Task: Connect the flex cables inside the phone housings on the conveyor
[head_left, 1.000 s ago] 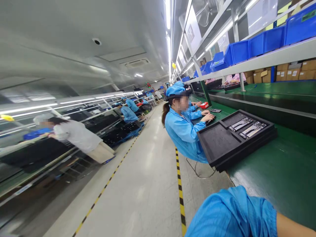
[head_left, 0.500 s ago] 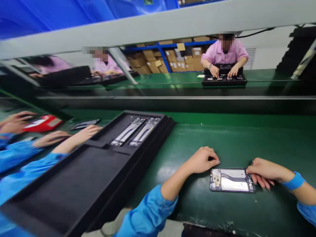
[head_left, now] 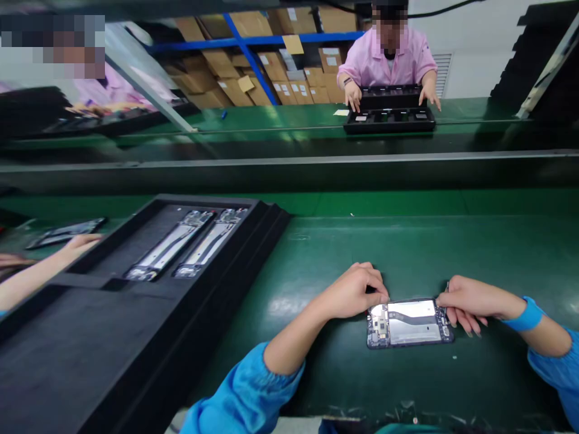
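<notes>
Currently, lower right of frame, left hand (head_left: 355, 292) and right hand (head_left: 470, 298) at upper corners of opened phone (head_left: 411, 325), actual grip unclear for both.

- No lettering, brand or number can be read anywhere.
- Upper middle of the frame: white rectangular paper labels (head_left: 332, 61) on brown cardboard boxes (head_left: 251, 24); their print is too small and blurred.
- Also upper middle: a plain tan rectangular sheet (head_left: 293, 44) on a blue metal shelf beam (head_left: 316, 37), bearing no legible text.
- Lower right of centre: tiny marks on the black-framed rectangular phone with a silvery inner face (head_left: 409, 330), too small to make out.
</notes>
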Motion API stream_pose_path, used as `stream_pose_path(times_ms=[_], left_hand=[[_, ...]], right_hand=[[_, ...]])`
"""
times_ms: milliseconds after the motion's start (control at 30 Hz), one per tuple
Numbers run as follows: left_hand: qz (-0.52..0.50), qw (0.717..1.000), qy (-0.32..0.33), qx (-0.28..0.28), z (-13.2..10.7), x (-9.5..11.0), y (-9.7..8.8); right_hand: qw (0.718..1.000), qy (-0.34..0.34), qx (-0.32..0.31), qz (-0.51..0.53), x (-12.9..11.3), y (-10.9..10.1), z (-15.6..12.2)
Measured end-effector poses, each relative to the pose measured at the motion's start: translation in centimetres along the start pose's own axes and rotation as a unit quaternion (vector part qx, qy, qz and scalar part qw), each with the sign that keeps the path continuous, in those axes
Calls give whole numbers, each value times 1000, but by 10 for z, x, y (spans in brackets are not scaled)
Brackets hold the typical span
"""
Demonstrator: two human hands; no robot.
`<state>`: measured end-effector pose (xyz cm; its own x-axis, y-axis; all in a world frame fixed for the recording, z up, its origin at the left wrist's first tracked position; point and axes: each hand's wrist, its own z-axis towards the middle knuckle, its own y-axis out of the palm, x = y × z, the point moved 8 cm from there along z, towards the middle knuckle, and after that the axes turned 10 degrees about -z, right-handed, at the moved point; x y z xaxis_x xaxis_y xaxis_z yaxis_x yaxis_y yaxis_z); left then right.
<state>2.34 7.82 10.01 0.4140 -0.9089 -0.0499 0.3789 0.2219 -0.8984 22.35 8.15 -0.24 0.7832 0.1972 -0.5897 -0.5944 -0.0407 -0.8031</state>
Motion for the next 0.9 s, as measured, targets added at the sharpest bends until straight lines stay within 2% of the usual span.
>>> stream_pose_path(times_ms=[333,900], left_hand=[[-3,1000,-16,-8,1,-6,2],[21,999,-32,-23,6,0,-2]], right_hand=[[1000,-15,-4,2,1,2,0],[999,-16,11,29,-5,4,-7]])
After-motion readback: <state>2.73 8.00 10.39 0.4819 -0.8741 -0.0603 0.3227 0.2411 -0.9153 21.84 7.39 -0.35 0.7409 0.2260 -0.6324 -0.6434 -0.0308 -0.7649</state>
